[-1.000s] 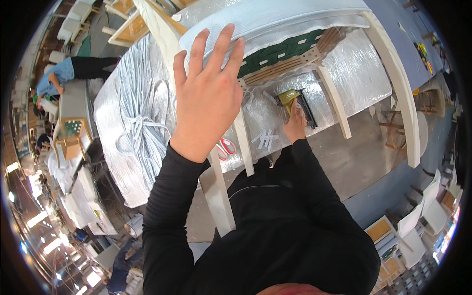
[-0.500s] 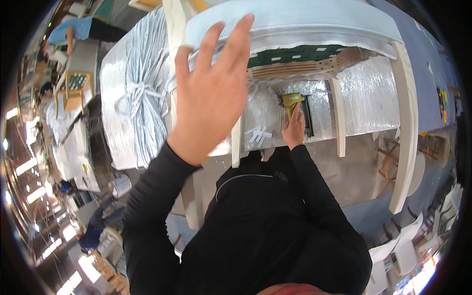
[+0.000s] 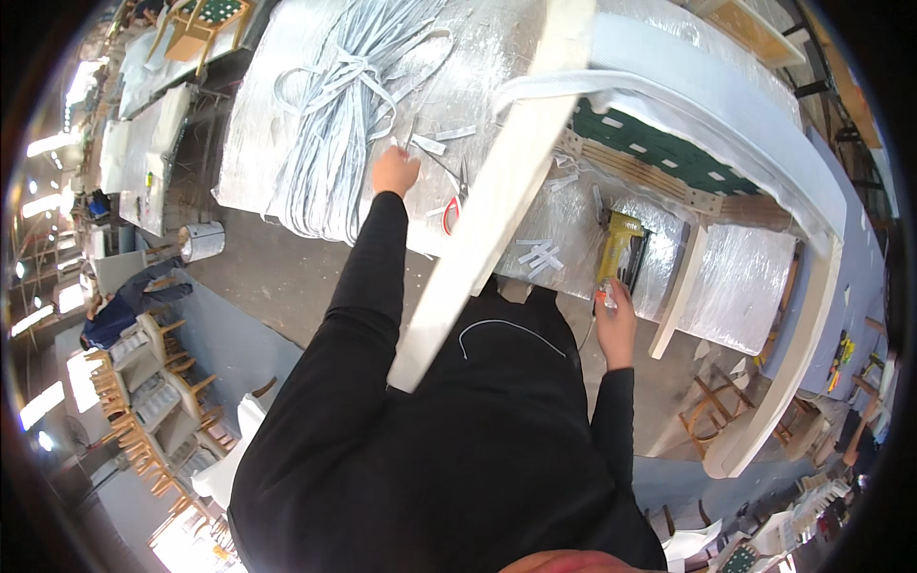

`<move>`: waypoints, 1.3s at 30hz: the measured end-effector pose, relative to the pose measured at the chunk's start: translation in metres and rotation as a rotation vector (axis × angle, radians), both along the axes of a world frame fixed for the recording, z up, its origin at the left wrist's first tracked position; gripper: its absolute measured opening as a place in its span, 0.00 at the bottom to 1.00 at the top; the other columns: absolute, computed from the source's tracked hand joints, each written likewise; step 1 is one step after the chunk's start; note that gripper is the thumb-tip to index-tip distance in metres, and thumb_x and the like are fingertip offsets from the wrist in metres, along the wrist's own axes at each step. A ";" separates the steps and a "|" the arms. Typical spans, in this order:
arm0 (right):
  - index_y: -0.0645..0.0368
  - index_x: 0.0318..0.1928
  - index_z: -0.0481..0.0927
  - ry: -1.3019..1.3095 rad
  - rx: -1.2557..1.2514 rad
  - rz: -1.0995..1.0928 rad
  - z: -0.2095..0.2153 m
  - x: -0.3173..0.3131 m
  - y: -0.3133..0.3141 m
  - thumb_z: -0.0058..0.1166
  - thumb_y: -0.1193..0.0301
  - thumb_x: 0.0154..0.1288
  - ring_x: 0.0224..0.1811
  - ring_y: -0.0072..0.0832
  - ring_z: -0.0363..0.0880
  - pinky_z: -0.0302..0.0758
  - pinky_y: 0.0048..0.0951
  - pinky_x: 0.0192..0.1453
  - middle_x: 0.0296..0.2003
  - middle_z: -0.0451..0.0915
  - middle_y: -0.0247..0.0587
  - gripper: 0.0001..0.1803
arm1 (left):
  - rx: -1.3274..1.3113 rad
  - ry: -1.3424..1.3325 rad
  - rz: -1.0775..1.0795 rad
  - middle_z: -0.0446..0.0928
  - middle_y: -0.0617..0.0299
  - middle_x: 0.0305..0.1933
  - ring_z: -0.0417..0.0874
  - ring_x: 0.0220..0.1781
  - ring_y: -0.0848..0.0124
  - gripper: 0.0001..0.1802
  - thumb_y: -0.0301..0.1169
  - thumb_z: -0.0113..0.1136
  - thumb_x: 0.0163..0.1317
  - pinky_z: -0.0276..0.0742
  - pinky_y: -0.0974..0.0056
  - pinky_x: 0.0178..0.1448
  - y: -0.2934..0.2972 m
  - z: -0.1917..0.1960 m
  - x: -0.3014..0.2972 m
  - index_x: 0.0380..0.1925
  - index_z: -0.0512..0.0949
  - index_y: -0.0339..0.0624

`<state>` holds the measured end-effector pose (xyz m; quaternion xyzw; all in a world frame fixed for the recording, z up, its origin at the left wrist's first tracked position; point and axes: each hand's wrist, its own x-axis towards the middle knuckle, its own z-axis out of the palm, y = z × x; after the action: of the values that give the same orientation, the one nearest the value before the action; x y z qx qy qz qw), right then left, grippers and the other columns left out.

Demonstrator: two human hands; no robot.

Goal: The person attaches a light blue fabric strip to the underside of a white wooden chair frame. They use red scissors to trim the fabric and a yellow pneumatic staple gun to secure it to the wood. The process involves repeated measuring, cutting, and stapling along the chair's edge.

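My left hand (image 3: 394,173) is at the near-right side of a tied bundle of pale blue fabric strips (image 3: 334,143). Its fingers are curled in, and what they may hold is too small to make out. Scissors with red handles (image 3: 452,216) lie close by to its right, beside short strip offcuts (image 3: 429,144). My right hand (image 3: 616,320) has its fingers bent around the near end of a yellow-and-black staple gun (image 3: 623,239), where an orange bit shows. The gun rests on the plastic-wrapped table, under an upholstered chair frame with pale wooden legs (image 3: 506,181).
Several short white strips (image 3: 541,256) lie on the table left of the gun. The seat's underside shows green webbing (image 3: 659,153). A wooden leg (image 3: 783,363) reaches past the table's near edge at right. A white bucket (image 3: 202,242) and stacked chairs (image 3: 158,382) stand at left.
My left hand has dropped from high over the chair frame to the strip bundle. My right hand has slid from the gun's upper handle to its near end. The view has swung left.
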<state>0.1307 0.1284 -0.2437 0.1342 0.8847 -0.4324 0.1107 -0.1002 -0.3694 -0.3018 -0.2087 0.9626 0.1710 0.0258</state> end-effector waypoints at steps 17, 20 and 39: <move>0.60 0.60 0.88 0.755 0.326 0.270 0.309 -0.196 -0.010 0.63 0.73 0.75 0.58 0.35 0.89 0.79 0.34 0.67 0.55 0.90 0.44 0.16 | 2.198 -0.101 0.204 0.80 0.57 0.60 0.83 0.67 0.59 0.18 0.38 0.60 0.82 0.83 0.46 0.71 0.160 0.027 0.142 0.65 0.70 0.52; 0.52 0.63 0.87 0.916 0.457 0.578 0.318 -0.259 0.008 0.69 0.69 0.70 0.63 0.44 0.86 0.80 0.37 0.69 0.62 0.87 0.44 0.21 | 1.996 -0.570 -0.078 0.82 0.59 0.51 0.87 0.58 0.62 0.19 0.31 0.66 0.78 0.86 0.54 0.62 0.234 0.062 0.169 0.62 0.69 0.50; 0.62 0.64 0.86 0.818 0.332 0.765 0.292 -0.309 0.036 0.74 0.68 0.63 0.68 0.44 0.85 0.78 0.35 0.71 0.64 0.85 0.58 0.29 | 1.007 0.805 -0.246 0.84 0.54 0.38 0.80 0.35 0.67 0.17 0.28 0.62 0.76 0.76 0.64 0.42 0.360 0.135 0.065 0.61 0.85 0.36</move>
<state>-0.1784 0.1645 0.0485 -0.3571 0.8970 -0.2340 -0.1144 -0.0353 -0.0097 -0.1664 0.0205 0.7162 0.6612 -0.2224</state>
